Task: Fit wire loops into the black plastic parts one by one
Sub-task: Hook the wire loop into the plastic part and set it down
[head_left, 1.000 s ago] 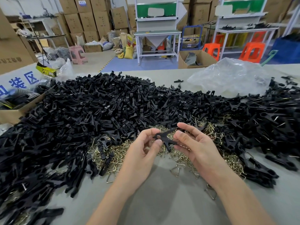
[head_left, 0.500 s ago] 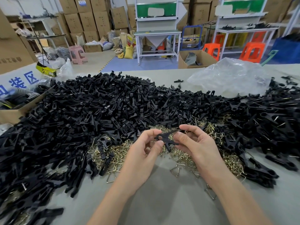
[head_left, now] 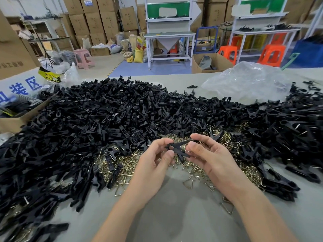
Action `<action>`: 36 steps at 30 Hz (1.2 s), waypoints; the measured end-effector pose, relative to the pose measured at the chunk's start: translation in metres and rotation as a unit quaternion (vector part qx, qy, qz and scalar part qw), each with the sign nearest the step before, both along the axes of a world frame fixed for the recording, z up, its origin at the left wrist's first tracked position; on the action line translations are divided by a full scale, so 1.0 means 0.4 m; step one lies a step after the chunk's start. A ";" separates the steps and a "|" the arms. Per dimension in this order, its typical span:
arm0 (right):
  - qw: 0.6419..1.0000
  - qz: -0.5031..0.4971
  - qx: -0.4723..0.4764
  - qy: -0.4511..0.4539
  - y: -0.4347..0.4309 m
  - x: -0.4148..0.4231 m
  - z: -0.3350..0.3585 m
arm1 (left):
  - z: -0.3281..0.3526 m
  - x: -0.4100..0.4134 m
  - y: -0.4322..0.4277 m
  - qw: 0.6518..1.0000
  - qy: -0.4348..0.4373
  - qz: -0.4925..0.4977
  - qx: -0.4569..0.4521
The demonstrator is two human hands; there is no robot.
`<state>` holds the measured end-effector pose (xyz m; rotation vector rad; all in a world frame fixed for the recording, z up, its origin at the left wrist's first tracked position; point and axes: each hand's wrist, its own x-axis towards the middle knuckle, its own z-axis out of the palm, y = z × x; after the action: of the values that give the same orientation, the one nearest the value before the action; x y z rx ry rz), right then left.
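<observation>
Low in the centre of the frame, the left hand (head_left: 153,165) pinches the left end of a black part (head_left: 176,147) with curled thumb and fingers. The right hand (head_left: 211,158) pinches its other end, fingers bent, with a wire loop (head_left: 187,151) against the thumb. Whether the loop is seated cannot be told.

As I judge it, the springy loop could skew or snap off the part if pressed unevenly. A slack pinch would drop both into the pile below, where they would be hard to find.

The grey table (head_left: 174,215) carries loose loops (head_left: 125,166) just under the hands. A heap of parts (head_left: 104,119) spans the middle. A plastic bag (head_left: 248,79) lies at upper right and a box (head_left: 15,121) sits at the left edge. Beyond are a workbench (head_left: 169,34), orange stools (head_left: 271,53) and stacked cartons (head_left: 94,20).
</observation>
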<state>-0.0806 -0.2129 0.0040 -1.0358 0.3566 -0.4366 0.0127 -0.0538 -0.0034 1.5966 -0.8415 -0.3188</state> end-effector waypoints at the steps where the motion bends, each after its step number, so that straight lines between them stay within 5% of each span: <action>1: 1.000 0.006 0.013 -0.001 0.000 0.000 0.000 | 0.001 0.001 -0.001 1.000 0.013 -0.006 -0.006; 12: 0.997 0.057 0.039 -0.021 0.016 -0.007 0.018 | 0.003 0.012 -0.007 0.983 0.158 -0.055 -0.081; 16: 0.996 0.061 0.050 -0.033 0.021 -0.007 0.015 | 0.001 0.012 -0.007 0.983 0.157 -0.056 -0.082; 22: 0.997 0.033 -0.060 -0.027 0.036 0.000 0.017 | 0.001 0.008 -0.011 0.988 0.128 -0.063 -0.063; 30: 0.987 0.148 -0.048 -0.029 0.072 -0.001 0.024 | -0.006 -0.031 -0.027 0.950 0.234 -0.167 -0.121; 36: 0.987 0.159 -0.011 -0.027 0.089 -0.002 0.020 | -0.004 -0.051 -0.034 0.977 0.144 -0.152 -0.049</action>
<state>-0.0816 -0.1773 0.0119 -1.0776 0.1329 -0.1810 -0.0078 -0.0676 -0.0048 1.2890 -0.8609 -0.6994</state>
